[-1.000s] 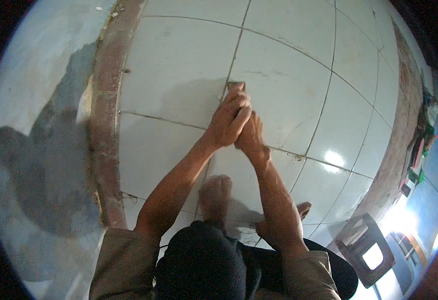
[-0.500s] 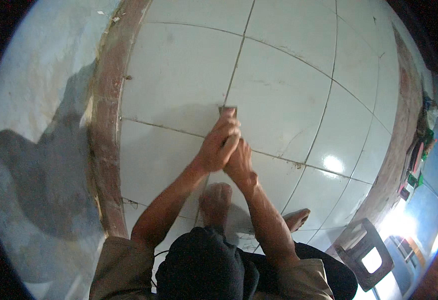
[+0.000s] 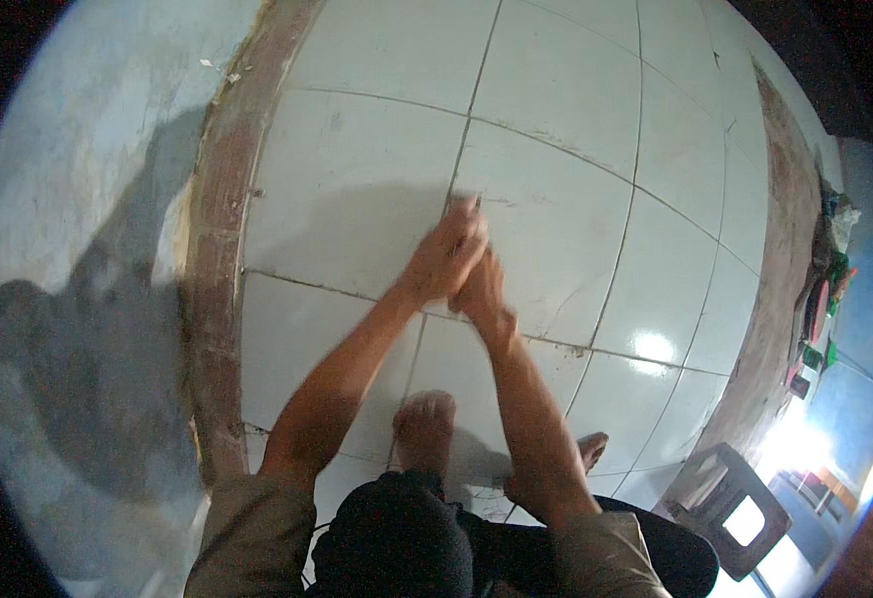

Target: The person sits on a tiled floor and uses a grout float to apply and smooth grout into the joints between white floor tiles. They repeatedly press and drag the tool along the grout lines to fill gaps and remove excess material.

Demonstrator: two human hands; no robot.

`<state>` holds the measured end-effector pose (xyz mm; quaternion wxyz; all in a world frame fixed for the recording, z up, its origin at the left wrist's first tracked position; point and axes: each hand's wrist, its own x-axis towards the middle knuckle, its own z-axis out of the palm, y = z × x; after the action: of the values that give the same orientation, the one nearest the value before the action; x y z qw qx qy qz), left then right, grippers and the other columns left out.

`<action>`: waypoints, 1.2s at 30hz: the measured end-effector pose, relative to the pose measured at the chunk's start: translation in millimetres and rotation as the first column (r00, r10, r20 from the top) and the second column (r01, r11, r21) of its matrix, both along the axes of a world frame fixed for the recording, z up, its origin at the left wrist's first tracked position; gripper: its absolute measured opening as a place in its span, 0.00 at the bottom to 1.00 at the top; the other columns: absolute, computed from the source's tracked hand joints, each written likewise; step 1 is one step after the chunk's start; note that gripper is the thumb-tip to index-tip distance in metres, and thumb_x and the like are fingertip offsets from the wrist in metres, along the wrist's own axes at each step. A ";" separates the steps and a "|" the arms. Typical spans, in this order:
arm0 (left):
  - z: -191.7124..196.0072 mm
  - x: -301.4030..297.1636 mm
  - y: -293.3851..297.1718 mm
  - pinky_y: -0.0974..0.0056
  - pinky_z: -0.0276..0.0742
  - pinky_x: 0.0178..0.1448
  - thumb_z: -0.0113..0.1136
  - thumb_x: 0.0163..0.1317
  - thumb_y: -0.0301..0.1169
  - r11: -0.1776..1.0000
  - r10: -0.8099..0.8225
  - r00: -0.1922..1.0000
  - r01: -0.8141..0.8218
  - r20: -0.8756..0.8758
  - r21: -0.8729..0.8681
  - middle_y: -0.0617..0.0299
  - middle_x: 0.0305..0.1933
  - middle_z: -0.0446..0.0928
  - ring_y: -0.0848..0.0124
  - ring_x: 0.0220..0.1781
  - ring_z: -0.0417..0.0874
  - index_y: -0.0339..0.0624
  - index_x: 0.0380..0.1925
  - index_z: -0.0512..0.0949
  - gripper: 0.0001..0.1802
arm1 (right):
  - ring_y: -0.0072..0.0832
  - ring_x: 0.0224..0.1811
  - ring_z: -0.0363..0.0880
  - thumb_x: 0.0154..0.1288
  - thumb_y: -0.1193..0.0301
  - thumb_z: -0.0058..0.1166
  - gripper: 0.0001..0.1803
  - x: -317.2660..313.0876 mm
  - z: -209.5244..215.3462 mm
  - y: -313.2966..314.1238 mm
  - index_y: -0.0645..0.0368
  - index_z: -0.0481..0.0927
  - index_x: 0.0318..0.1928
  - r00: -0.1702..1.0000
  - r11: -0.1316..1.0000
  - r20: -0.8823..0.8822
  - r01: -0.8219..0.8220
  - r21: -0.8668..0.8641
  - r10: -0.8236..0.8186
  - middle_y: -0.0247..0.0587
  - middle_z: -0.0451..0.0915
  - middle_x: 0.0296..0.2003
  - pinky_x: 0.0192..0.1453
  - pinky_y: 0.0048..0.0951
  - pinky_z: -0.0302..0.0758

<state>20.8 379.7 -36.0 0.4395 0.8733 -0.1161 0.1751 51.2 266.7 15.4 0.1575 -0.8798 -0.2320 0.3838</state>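
Observation:
My left hand and my right hand are clasped together, the left further forward and the right tucked behind it on its right side. Both are closed around a small flat-bladed tool, scraper-like in shape, at the grout line of the white tile floor. Fingers and blur hide most of it now; the earlier picture shows its dark, squarish end past my left fingertips. Its handle is hidden inside my hands.
A stained wall with a reddish-brown base strip runs along the left. My bare foot stands on the tiles below my hands. At the right are a dark plastic stool and several small coloured things by the far wall.
My clasped hands have moved forward along the grout line, arms stretched further out. The view has shifted a little, and the tool's end is less visible than before.

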 end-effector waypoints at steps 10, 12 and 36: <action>18.6 -58.4 -6.7 0.45 0.58 0.81 0.52 0.74 0.32 0.949 -0.090 0.972 0.017 -0.218 -0.314 0.39 0.62 0.74 0.41 0.78 0.64 0.31 0.50 0.76 0.14 | 0.53 0.53 0.83 0.64 0.68 0.62 0.34 -58.2 12.2 -14.5 0.71 0.67 0.66 0.999 0.996 0.028 0.021 0.086 -0.023 0.62 0.76 0.59 0.53 0.49 0.83; 10.5 -8.6 11.8 0.48 0.53 0.83 0.50 0.75 0.30 0.972 -0.028 0.994 0.003 -0.103 -0.235 0.40 0.69 0.72 0.40 0.74 0.70 0.33 0.48 0.77 0.12 | 0.47 0.46 0.87 0.65 0.69 0.62 0.23 -7.7 23.3 7.5 0.68 0.75 0.56 0.998 0.996 0.041 0.052 0.071 -0.055 0.59 0.81 0.53 0.46 0.44 0.85; 50.0 27.0 2.1 0.51 0.54 0.82 0.50 0.70 0.35 0.659 -0.066 0.900 -0.285 -0.430 -0.696 0.45 0.66 0.74 0.52 0.78 0.65 0.33 0.47 0.79 0.17 | 0.44 0.39 0.90 0.65 0.71 0.62 0.14 40.7 65.2 23.1 0.65 0.81 0.48 0.994 0.996 0.085 0.079 -0.047 -0.075 0.50 0.86 0.35 0.40 0.41 0.87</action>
<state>47.8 381.8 14.1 0.7597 0.6383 0.1171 0.0422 91.9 289.7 80.7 0.1405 -0.9069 -0.1944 0.3464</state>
